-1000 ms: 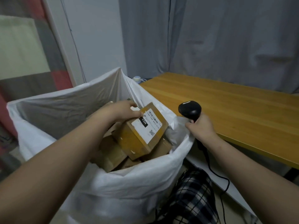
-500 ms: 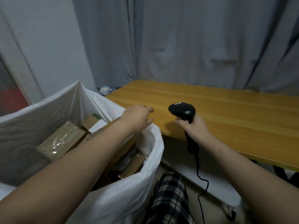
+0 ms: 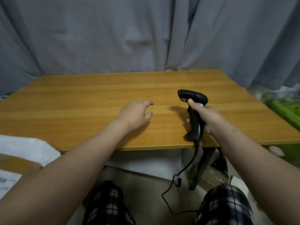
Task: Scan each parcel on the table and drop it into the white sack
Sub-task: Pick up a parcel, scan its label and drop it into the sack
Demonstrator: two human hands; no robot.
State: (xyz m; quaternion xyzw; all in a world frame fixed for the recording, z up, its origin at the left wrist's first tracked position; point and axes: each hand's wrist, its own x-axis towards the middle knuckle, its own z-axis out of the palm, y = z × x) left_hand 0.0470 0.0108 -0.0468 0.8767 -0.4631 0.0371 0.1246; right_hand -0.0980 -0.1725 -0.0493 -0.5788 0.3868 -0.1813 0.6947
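My right hand (image 3: 206,118) grips the handle of a black corded barcode scanner (image 3: 194,111), held upright over the front right part of the wooden table (image 3: 81,98). My left hand (image 3: 135,114) hovers over the table's middle with relaxed fingers and holds nothing. The white sack (image 3: 27,148) shows only as a rim at the lower left. A brown cardboard parcel (image 3: 17,164) with a white label lies inside it. No parcel is in sight on the tabletop.
Grey curtains (image 3: 146,34) hang behind the table. Green objects (image 3: 285,108) sit blurred at the right edge. The scanner's cable (image 3: 183,172) drops to the floor past a black table leg (image 3: 201,168). My checked trouser legs (image 3: 105,203) fill the bottom.
The view has swung right from the sack to the table. My left hand let go of the labelled parcel in the sack and moved over the tabletop. The scanner moved above the table.
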